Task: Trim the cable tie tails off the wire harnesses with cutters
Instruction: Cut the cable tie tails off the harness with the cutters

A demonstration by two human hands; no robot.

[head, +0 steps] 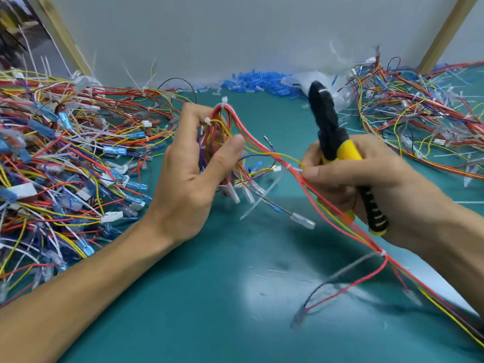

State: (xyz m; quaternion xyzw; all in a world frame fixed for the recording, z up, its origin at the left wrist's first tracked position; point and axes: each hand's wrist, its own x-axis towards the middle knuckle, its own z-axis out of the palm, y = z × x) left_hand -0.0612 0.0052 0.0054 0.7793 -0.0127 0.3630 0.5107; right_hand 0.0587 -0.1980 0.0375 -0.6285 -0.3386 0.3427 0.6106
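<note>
Above the table, left hand is gripping a harness, right hand clutching cutters; crowding wires are risking nicks beside the tie.

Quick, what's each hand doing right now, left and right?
Left hand: curled round the looped wire harness.
Right hand: grips the cutters, thumb also pressing on the harness's trailing wires.

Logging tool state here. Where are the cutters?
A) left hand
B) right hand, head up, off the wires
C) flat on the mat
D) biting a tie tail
B: the right hand grips the cutters by their yellow-and-black handles, head pointing up, clear of the harness the left hand holds.
</note>
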